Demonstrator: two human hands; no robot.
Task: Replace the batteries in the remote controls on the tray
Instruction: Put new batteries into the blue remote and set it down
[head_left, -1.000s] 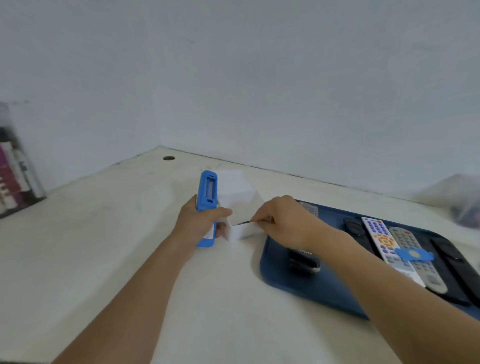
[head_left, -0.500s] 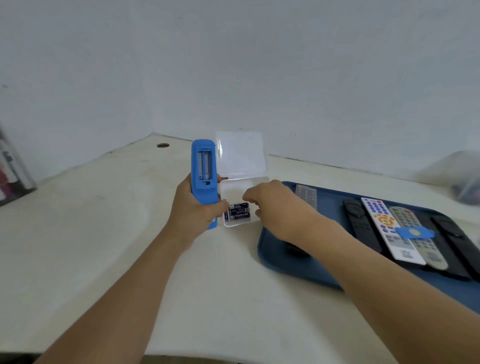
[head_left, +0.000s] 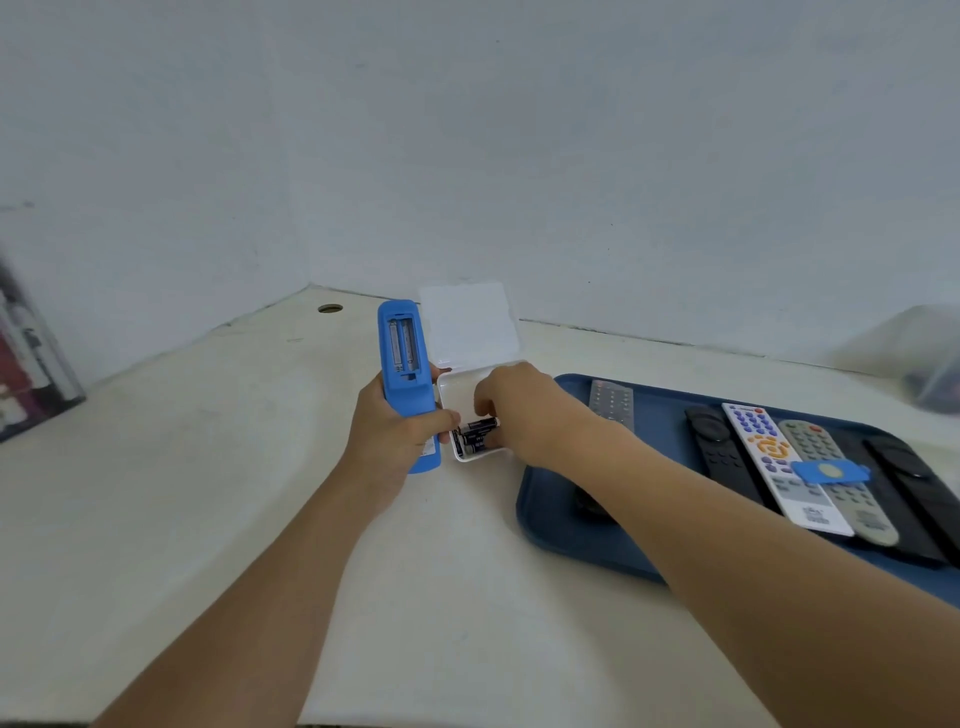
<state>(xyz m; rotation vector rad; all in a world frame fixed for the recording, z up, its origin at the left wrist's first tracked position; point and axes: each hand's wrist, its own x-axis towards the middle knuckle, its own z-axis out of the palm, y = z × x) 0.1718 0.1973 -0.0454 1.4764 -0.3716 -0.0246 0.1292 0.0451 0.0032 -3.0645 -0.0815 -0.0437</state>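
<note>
The left hand (head_left: 395, 436) grips the blue remote (head_left: 408, 382) upright, fingers and thumb curled round its lower half, with the open battery bay (head_left: 402, 351) turned toward the person. The bay looks empty, its metal contacts showing. Just right of the blue remote sits the small white battery box (head_left: 470, 415), its clear lid (head_left: 467, 325) standing open at the back. The right hand (head_left: 519, 410) reaches into this box with fingers curled down over the dark batteries (head_left: 475, 436) at the near end; a battery tip shows by the fingertips, so the hand appears to be pinching one, though the exact hold is hidden under the knuckles.

The step in hand is probably picking a fresh cell for the open bay. To do it well, the person should take one battery at a time, lift it straight up past the low wall of the box so the light box does not drag or tip, and check which end is the raised tip before bringing it over. The blue remote should stay steady and tilted so the bay faces up, and the flat end should go against the spring first.

Right of the battery box lies the blue tray (head_left: 571, 540) with the other remotes: a grey one (head_left: 612, 402) nearest the box, then black, white and grey ones farther right, with the detached blue battery cover (head_left: 830, 472) resting across two of them.
</note>
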